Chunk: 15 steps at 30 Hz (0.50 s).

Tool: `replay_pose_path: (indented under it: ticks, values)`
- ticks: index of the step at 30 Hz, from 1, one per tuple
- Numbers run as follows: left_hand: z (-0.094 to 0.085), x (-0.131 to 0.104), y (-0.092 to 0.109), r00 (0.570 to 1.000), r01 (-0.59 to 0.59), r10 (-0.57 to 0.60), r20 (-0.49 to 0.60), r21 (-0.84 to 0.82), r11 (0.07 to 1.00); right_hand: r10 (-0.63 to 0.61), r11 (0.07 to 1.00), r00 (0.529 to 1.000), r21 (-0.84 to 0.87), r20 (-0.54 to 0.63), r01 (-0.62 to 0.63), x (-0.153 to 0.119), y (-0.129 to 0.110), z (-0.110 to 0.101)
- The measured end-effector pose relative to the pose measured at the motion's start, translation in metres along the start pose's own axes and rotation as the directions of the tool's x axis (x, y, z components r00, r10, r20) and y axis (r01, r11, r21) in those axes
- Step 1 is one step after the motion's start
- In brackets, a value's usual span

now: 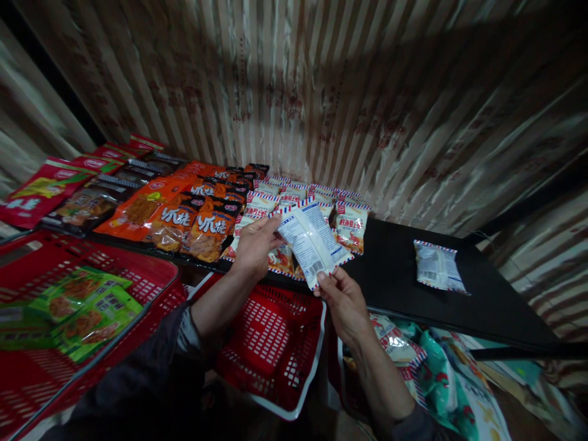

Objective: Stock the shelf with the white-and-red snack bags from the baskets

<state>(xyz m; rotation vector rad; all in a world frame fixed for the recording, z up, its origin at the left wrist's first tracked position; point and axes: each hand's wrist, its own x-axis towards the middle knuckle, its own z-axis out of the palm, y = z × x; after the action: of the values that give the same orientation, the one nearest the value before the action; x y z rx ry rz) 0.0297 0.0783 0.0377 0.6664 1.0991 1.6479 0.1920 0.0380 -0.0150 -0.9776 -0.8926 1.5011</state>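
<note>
Between my two hands is a white snack bag [309, 237], its printed back and barcode facing me. My left hand [257, 244] pinches its upper left edge, while my right hand [340, 300] grips the lower corner near the barcode. The bag is held tilted above the front of the black shelf [390, 263]. Just behind it stand rows of matching white snack bags [351, 225], fronts showing, partly hidden by the held one. Left of these lie black and orange snack bags [212, 228].
Another white bag [438, 267] lies back-up at the shelf's right. Orange bags [138, 211], dark bags [87, 199] and red bags [43, 190] fill the left end. Below are a red basket [271, 331], another with green packets [98, 312], and teal bags [441, 373]. Striped sheeting [298, 92] hangs behind.
</note>
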Motion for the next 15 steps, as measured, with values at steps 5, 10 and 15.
replay_pose_path:
  ticks: [5,10,15]
  values:
    - [0.0,-0.001,0.0,1.0,0.02,-0.019,0.01,-0.018,1.0,-0.012,1.0,1.0,0.0,-0.026,0.012,0.0,-0.002,0.001]
    - [0.0,-0.001,0.001,1.0,0.022,-0.022,-0.003,-0.026,0.999,-0.02,0.999,1.0,-0.026,-0.021,0.019,0.002,0.001,0.0]
    - [0.0,-0.001,0.002,1.0,0.008,-0.008,-0.011,0.018,1.0,-0.238,0.948,0.959,-0.253,-0.155,0.194,0.006,0.012,-0.007]
